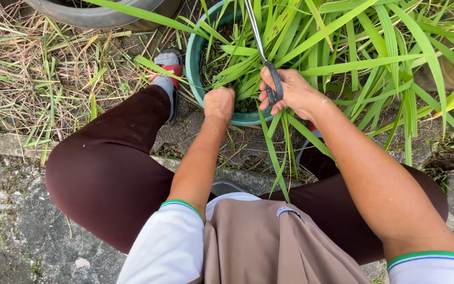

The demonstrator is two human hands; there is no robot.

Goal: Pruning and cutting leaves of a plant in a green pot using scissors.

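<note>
A squatting person trims a long-leaved plant in a teal pot, seen from above.

The left hand [219, 103] is closed in a fist around a bunch of green leaves [248, 73] at the pot's [194, 63] near rim; the right hand [288, 93], just beside it, has fingers pressed together through the black handles of scissors [267, 63], blades pointing up into the foliage; most leaves stand long and uncut, so trimming looks barely started; both forearms reach forward over bent knees.
</note>
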